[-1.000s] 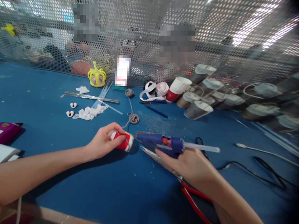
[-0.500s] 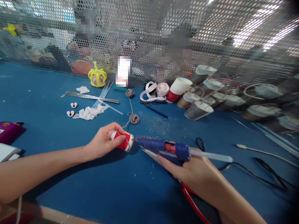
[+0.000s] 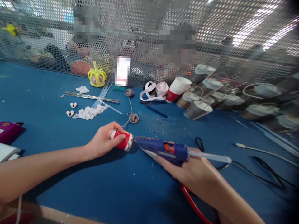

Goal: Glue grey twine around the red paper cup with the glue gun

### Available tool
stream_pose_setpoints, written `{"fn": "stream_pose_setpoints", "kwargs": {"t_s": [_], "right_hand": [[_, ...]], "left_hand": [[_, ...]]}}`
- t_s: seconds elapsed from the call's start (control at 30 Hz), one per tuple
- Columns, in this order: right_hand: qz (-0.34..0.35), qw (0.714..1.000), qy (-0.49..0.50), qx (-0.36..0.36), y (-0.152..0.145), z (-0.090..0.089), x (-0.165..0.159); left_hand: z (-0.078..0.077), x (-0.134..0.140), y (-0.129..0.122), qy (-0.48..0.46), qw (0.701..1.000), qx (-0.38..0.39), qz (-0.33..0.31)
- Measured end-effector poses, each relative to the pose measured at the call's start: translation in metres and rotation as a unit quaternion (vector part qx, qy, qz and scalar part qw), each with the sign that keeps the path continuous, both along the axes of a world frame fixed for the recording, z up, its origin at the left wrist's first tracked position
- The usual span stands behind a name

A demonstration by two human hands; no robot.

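Note:
My left hand [image 3: 105, 140] is closed around a small red and white paper cup [image 3: 127, 141], tipped on its side, with the thumb pressing a grey cord against its wall. That cord [image 3: 131, 107] runs back from the cup to two small coils on the table. In my right hand [image 3: 184, 168] is a blue glue gun [image 3: 161, 146], its nozzle at the cup's right-hand edge; I cannot tell whether it touches. A clear glue stick [image 3: 210, 155] juts from the gun's rear. Red-handled scissors or pliers [image 3: 192, 202] show partly beneath my right hand and wrist.
Several cord-wrapped cups [image 3: 198, 110] and a stack of paper cups [image 3: 178, 88] stand at the back right, by a perforated metal screen [image 3: 140, 37]. White lace [image 3: 90, 112], metal wires [image 3: 93, 97] and a yellow crown-shaped piece [image 3: 97, 77] lie back left. A black cable [image 3: 259, 175] trails right.
Hardly anything differs. The view has shifted very slightly, while both hands, the cup and the glue gun keep nearly the same positions.

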State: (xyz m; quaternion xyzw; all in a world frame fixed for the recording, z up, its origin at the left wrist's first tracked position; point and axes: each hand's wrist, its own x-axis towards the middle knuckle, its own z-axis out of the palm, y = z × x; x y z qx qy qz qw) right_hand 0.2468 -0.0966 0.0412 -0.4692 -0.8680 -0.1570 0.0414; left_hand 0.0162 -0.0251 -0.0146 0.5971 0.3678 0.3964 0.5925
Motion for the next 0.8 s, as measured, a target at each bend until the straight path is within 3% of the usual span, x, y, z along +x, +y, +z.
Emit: {"fn": "stream_pose_setpoints", "kwargs": {"t_s": [0.2, 0.5, 0.6, 0.73, 0.8], "right_hand": [[0.083, 0.995, -0.024, 0.056, -0.002, -0.002, 0.005], [0.045, 0.997, 0.059, 0.016, -0.003, -0.005, 0.004], [-0.021, 0.991, 0.129, -0.029, 0.001, -0.003, 0.0], [-0.152, 0.946, 0.244, -0.152, 0.01, -0.002, -0.007], [-0.187, 0.934, 0.26, -0.161, 0.014, -0.002, -0.008]], "left_hand": [[0.0, 0.0, 0.0, 0.001, 1.0, -0.011, 0.0], [0.001, 0.001, -0.001, -0.001, 1.0, -0.012, -0.004], [0.001, 0.0, -0.001, 0.002, 1.0, -0.005, -0.002], [0.001, 0.0, -0.001, 0.01, 1.0, 0.002, 0.011], [0.002, 0.001, -0.001, 0.001, 1.0, -0.002, 0.01]]}}
